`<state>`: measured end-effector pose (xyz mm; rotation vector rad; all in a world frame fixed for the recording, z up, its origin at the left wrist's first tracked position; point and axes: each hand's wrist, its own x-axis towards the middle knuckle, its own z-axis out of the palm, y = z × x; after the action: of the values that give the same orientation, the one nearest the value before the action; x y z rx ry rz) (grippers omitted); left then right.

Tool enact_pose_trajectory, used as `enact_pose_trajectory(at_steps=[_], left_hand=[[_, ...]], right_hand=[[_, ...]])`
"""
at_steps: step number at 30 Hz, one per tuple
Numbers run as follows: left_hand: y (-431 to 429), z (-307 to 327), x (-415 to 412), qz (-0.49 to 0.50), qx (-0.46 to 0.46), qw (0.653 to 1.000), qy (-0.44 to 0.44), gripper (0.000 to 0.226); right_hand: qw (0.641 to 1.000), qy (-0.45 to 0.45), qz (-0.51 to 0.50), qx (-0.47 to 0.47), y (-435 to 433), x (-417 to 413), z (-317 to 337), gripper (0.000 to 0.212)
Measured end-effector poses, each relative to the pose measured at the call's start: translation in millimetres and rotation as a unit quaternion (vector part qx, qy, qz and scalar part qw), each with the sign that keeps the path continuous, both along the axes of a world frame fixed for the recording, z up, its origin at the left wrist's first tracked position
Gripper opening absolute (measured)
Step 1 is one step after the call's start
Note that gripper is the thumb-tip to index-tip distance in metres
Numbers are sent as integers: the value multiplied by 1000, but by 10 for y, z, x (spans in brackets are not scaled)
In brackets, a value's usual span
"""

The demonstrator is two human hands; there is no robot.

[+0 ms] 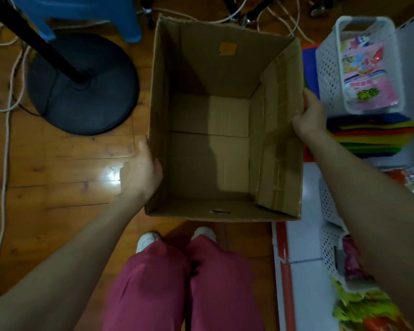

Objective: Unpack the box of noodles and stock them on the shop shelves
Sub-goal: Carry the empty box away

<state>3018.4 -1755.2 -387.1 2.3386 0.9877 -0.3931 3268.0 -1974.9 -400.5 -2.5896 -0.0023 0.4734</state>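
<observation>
An open brown cardboard box sits in the middle of the view, above the wooden floor, and its inside is bare cardboard with nothing in it. My left hand grips the box's left wall near the front, thumb over the rim. My right hand holds the right wall at mid-length, fingers curled round the outside. Green and red packets lie on the white shelf at the lower right; what they contain I cannot read.
A black round stand base with a pole stands left of the box. White cables trail along the floor at left and behind. A blue stool is at the back left. White shelves on the right carry perforated baskets and stacked coloured folders.
</observation>
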Motion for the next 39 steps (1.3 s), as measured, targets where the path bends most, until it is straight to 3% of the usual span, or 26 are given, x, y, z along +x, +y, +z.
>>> enact_pose_trajectory(at_steps=[12,23,31,39], left_hand=[[215,2863,-250,4,71,996,-52,52],[850,4368,-492,-88,120,978,-147,53],[1184,5128,-726,-258,109,932,-230,53],[360,5661,-1202,-433,82,866,-237,56]], right_hand=[[995,9,-26,99,209,-309,2846,37],[985,-103,-114,76,396,-1014,4435,49],[937,-180,-283,99,57,-2436,5318,44],[852,-236,-456,99,-737,-4268,5817,42]])
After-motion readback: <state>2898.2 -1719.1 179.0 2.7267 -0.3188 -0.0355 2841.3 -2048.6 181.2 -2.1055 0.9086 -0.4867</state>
